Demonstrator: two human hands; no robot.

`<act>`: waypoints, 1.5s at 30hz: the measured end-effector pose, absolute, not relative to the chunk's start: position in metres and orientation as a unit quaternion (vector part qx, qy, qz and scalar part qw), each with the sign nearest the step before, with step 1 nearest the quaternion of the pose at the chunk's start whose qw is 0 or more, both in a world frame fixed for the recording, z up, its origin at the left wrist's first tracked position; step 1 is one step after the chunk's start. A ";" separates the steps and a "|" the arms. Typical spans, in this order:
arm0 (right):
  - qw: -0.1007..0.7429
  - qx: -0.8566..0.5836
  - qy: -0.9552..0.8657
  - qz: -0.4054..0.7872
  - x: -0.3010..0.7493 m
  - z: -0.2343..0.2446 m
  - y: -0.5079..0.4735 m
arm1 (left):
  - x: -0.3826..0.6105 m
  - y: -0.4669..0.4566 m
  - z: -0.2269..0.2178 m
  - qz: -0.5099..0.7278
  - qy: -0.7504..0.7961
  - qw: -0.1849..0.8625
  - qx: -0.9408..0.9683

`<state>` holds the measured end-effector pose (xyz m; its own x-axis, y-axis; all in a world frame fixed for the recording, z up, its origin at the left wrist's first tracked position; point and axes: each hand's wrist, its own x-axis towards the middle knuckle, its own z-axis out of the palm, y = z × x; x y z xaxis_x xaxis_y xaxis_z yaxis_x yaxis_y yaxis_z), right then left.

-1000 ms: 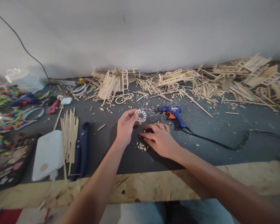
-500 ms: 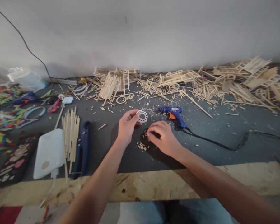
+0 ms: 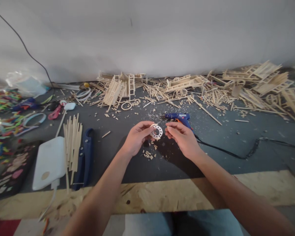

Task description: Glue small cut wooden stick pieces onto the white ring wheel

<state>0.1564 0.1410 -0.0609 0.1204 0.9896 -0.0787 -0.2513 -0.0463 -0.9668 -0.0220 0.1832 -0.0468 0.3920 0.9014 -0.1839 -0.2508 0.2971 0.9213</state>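
My left hand (image 3: 138, 137) pinches a pale ring with a row of round holes (image 3: 158, 132) by its left edge, above the dark tabletop. Close to the ring's right side, my right hand (image 3: 183, 138) has thumb and forefinger pressed together on a tiny wooden piece (image 3: 167, 128), mostly covered by the fingertips. Beneath the hands lies a small heap of cut wooden bits (image 3: 148, 154). A blue hot glue gun (image 3: 178, 116) rests just behind my right hand, which hides part of its handle and trigger.
Wooden sticks and stick-built frames (image 3: 186, 82) line the wall. At left lie a bundle of sticks (image 3: 72, 141), a blue cutter (image 3: 86, 154), a white power bank (image 3: 49, 164), a phone (image 3: 14, 168) and colourful strips (image 3: 2, 131). The glue gun's black cord (image 3: 226, 150) runs right.
My right hand has risen from the heap of bits to beside the ring, now with a tiny piece in its fingertips. My left hand and the ring have shifted slightly right and nearer.
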 end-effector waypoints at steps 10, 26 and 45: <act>0.587 -0.440 -0.355 0.579 0.157 -0.060 0.141 | -0.020 0.180 -0.044 0.371 0.376 0.720 0.450; 0.542 -0.480 -0.393 0.567 0.156 -0.059 0.138 | -0.020 0.180 -0.050 0.352 0.373 0.703 0.492; 0.548 -0.503 -0.383 0.547 0.151 -0.063 0.137 | -0.013 0.172 -0.047 0.355 0.386 0.699 0.485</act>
<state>0.1512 0.1369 -0.0630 0.1075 0.9856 -0.1307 -0.2148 -0.1054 -0.9710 -0.0127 0.1724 -0.0471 0.4487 0.8720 -0.1959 -0.1224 0.2771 0.9530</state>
